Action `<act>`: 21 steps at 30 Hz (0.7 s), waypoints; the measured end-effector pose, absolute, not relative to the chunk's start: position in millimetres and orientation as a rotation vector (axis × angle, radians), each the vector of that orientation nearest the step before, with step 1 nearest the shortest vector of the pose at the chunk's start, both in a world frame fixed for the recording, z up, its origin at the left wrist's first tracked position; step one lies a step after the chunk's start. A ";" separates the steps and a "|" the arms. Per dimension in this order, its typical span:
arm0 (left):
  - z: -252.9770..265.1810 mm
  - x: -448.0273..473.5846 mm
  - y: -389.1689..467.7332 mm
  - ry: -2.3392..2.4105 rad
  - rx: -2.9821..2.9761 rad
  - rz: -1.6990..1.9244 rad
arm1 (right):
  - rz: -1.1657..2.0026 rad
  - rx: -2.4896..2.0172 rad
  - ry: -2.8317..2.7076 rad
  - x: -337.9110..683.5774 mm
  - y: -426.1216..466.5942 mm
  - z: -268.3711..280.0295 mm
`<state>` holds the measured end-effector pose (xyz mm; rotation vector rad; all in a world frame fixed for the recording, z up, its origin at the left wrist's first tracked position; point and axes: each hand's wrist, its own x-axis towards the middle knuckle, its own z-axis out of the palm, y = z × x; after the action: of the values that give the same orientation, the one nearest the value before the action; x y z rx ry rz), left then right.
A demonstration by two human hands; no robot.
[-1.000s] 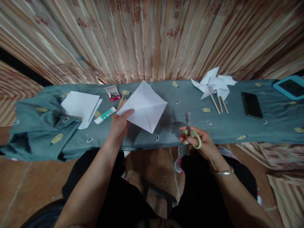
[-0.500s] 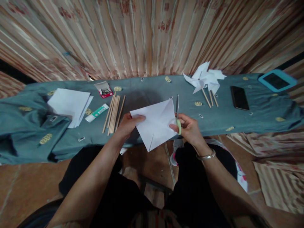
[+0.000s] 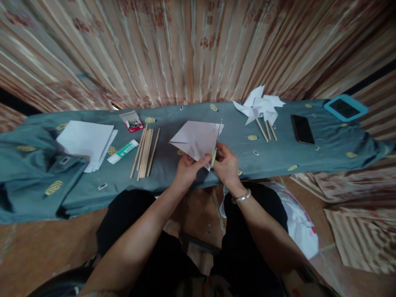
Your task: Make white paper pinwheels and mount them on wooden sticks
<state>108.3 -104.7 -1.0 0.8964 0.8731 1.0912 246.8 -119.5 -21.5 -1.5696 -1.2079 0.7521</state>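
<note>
My left hand [image 3: 188, 170] pinches the lower edge of a white square sheet of paper [image 3: 194, 138], thumb on top. Slits run into the sheet from its corners, one showing at the left tip. In my right hand [image 3: 226, 165] are scissors with pale green handles [image 3: 214, 156]; the fingers are closed round them. Their metal blade points away from me along the paper's right side. Whether the blades are cutting at this instant I cannot make out. Both hands are close together above the near edge of the cloth-covered table [image 3: 173, 177].
Left of my hands lie wooden sticks [image 3: 145, 154], a glue box [image 3: 123, 152], an open red box of small metal pins [image 3: 133, 124] and stacked white paper [image 3: 86, 140]. Paper pinwheels [image 3: 259, 105], a black phone [image 3: 302, 129] and a blue-framed tablet [image 3: 346, 108] lie to the right.
The paper has been turned, and a slit now points left. My left hand has moved right along its lower edge. My right hand with the scissors has shifted left.
</note>
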 end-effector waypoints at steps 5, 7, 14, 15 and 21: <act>-10.9 103.7 -90.7 1.031 0.748 1.265 | 0.915 -1.443 -1.003 232.8 -113.5 -18.2; -14.0 99.3 -84.0 1.061 0.786 1.334 | 0.991 -1.383 -0.952 229.4 -112.9 -15.3; -9.8 77.6 -53.7 1.132 0.982 1.563 | 1.204 -1.351 -1.119 227.7 -139.3 -3.1; -8.3 74.3 -50.2 1.142 1.000 1.574 | 1.230 -1.354 -1.153 228.8 -144.8 -2.2; -1.1 66.6 -42.6 1.138 1.014 1.601 | 1.489 -1.339 -1.341 234.4 -166.8 -2.9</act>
<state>66.6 -42.6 -1.1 1.0143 1.1380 1.6009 234.4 -166.8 -2.9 -1.3393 -1.3408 1.4885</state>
